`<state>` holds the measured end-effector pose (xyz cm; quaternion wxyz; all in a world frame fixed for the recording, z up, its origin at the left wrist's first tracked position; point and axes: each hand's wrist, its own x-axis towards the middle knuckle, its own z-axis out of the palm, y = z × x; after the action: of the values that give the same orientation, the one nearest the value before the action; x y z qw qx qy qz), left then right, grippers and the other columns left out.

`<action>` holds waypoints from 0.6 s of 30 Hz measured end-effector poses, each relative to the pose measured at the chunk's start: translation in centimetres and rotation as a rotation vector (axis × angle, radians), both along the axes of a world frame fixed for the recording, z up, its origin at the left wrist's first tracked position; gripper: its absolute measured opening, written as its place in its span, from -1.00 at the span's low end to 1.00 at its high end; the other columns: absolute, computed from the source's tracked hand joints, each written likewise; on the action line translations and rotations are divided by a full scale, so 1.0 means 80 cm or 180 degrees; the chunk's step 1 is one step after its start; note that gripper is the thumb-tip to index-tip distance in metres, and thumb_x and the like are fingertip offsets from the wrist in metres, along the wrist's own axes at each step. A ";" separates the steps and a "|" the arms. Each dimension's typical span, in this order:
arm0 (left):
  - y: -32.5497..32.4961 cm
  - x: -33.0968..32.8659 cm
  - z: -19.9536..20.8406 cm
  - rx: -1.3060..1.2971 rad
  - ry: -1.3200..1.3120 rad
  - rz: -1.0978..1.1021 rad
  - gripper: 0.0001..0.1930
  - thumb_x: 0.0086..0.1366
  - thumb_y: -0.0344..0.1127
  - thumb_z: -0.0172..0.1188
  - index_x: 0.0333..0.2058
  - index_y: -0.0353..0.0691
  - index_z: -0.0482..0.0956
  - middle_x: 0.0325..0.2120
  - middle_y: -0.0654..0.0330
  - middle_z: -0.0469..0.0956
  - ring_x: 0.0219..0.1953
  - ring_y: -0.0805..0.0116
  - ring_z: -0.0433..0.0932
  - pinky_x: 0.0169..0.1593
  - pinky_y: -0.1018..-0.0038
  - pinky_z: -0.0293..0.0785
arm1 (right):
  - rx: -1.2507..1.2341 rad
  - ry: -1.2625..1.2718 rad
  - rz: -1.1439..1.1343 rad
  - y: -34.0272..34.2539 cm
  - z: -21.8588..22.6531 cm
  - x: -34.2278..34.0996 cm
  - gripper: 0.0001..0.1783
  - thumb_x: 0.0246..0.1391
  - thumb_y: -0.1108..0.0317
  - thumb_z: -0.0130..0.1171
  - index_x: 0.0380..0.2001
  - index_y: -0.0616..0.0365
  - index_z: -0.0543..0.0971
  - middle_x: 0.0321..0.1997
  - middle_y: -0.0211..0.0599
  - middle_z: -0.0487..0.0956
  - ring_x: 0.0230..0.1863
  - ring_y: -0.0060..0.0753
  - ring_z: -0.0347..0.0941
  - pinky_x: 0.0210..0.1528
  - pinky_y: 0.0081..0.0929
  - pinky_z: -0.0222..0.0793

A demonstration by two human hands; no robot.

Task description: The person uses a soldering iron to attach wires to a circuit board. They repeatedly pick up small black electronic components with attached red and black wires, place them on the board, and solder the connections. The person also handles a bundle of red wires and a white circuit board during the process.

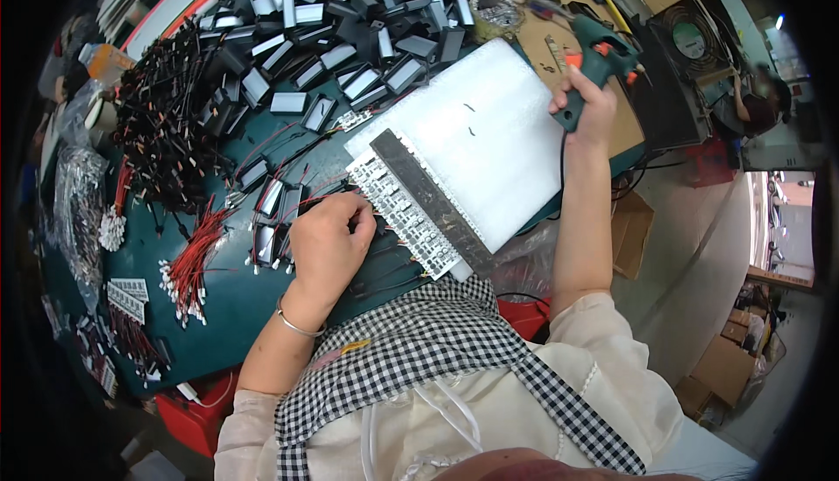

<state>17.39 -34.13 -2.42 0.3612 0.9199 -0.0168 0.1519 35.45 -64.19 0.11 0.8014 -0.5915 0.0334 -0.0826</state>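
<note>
My right hand [587, 101] is wrapped round the handle of a green-and-orange glue gun [603, 55], raised over the right edge of a white foam sheet [476, 123]. A cord runs down from the handle. My left hand [332, 235] is closed, thumb against curled fingers, beside the left edge of a white circuit board panel [406, 214]. Whatever is between its fingertips is hidden. Along the panel lies a dark flat bar [433, 201], on the foam's near left side. Several black cables [384, 273] stick out from the panel towards my left side.
Many black-and-silver rectangular housings [358, 75] are heaped at the back. Bundles of black cables [166, 123] and red wires [194, 254] lie left on the green table [249, 306]. A fan [690, 37] stands at the far right. Farther off is another person [759, 105].
</note>
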 end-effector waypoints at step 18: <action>0.047 -0.026 0.025 0.0838 -0.0232 -0.0102 -0.92 0.08 -0.47 0.24 -0.39 -0.24 0.61 -0.49 0.17 0.58 -0.46 0.20 0.59 -0.42 0.41 0.51 | -0.0854 -0.0342 0.0962 0.001 0.026 -0.152 -0.42 0.02 0.50 0.15 0.09 0.54 0.26 -0.53 -0.25 0.38 -0.67 -0.52 0.30 -0.62 -0.58 0.31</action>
<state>15.35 -30.33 -0.39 0.2389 0.9528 -0.0644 0.1759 23.32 -64.09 2.18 0.7193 -0.6860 -0.1097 0.0033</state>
